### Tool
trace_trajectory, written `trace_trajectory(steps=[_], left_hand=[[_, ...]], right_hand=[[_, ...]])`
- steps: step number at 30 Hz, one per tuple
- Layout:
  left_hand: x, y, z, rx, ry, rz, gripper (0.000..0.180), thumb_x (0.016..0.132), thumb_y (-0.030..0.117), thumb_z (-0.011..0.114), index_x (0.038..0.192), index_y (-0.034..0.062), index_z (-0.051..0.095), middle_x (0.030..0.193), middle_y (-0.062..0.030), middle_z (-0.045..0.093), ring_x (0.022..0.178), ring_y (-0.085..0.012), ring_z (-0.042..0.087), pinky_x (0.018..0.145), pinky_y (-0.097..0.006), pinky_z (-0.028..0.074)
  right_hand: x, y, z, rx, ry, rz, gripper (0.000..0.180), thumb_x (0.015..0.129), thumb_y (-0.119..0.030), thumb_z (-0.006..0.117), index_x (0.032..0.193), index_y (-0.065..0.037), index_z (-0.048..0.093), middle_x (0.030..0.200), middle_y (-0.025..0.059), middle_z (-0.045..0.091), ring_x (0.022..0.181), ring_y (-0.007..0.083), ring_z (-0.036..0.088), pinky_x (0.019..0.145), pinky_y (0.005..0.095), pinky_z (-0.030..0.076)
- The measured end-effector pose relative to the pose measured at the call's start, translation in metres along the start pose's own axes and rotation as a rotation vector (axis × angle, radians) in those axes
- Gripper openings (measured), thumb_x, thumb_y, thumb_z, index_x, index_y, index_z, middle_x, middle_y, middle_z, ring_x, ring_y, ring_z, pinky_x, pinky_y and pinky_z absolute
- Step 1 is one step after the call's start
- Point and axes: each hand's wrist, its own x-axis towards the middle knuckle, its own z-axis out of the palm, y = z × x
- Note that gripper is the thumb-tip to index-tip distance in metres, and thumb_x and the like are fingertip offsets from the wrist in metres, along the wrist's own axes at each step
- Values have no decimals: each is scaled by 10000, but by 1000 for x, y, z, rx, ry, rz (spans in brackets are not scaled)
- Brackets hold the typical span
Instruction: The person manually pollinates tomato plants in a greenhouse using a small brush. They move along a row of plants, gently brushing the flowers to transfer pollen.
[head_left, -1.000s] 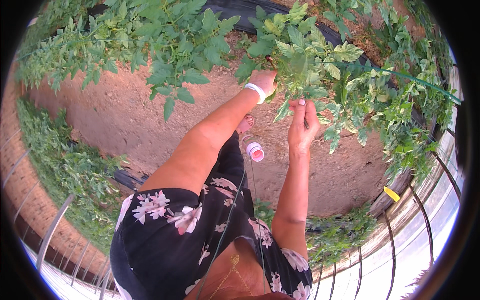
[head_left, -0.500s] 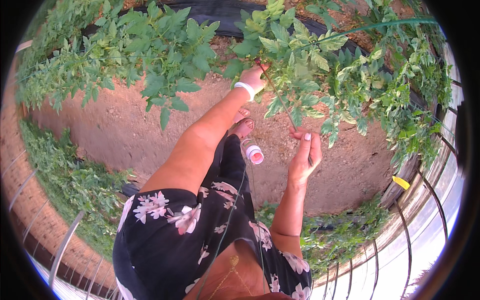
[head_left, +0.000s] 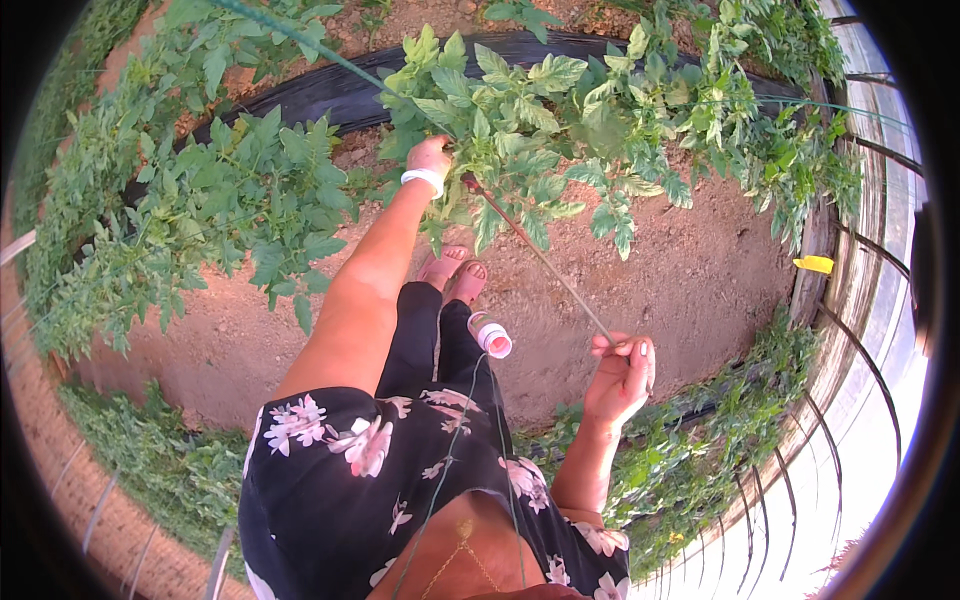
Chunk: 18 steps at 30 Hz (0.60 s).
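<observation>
A leafy tomato plant point(head_left: 520, 110) stands in front of me. My left hand point(head_left: 430, 158), with a white band at its wrist, reaches into the plant's left side. Its fingers are curled in at the shoots, and leaves partly hide their tips. A long thin stick point(head_left: 545, 262) with a dark red tip slants down to the right. My right hand point(head_left: 622, 380) pinches its lower end between thumb and fingers. The red tip is just right of my left hand, among the leaves. An open bottle point(head_left: 490, 335), pink inside, hangs on a cord in front of my legs.
Other tomato plants point(head_left: 245, 195) grow to the left, and more rows lie behind me. Black plastic sheeting point(head_left: 350, 88) runs along the bed. A green string point(head_left: 320, 50) crosses above the plants. A yellow tag point(head_left: 813, 264) and curved dark bars point(head_left: 868, 375) are at the right.
The stick's red tip has drawn back from my left hand, as my right hand moved down and nearer to me. My left hand stays at the plant; the whole view has shifted.
</observation>
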Motion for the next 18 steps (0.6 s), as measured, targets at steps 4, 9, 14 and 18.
trace_trajectory(steps=[4,9,14,18], left_hand=[[11,-11,6,-39,-42,-112,372,791,55,541,1125,110,695,1063,-208,669,1014,-390,628,879,-429,492],[26,-23,2,-211,-74,-354,250,844,172,641,1000,-21,680,1016,-238,685,937,-389,643,824,-417,478],[-3,-30,-5,-713,422,-426,283,898,179,647,1106,-14,634,1000,-173,694,826,-328,621,791,-403,458],[-44,-67,-24,-295,549,-114,311,922,199,629,1162,2,617,1046,-192,679,906,-331,613,823,-402,458]], right_hand=[[-5,-9,-2,38,47,-10,259,988,-222,486,825,-23,519,851,161,617,760,283,644,715,378,503],[-11,-18,0,64,67,-62,266,990,-227,490,826,-20,520,840,164,615,761,280,644,722,373,496],[-10,-26,-10,102,97,-60,277,994,-226,483,819,-14,521,836,165,613,757,278,641,718,370,492],[1,-32,-27,145,66,-53,274,993,-219,485,818,-12,524,849,171,619,749,276,639,731,376,491]])
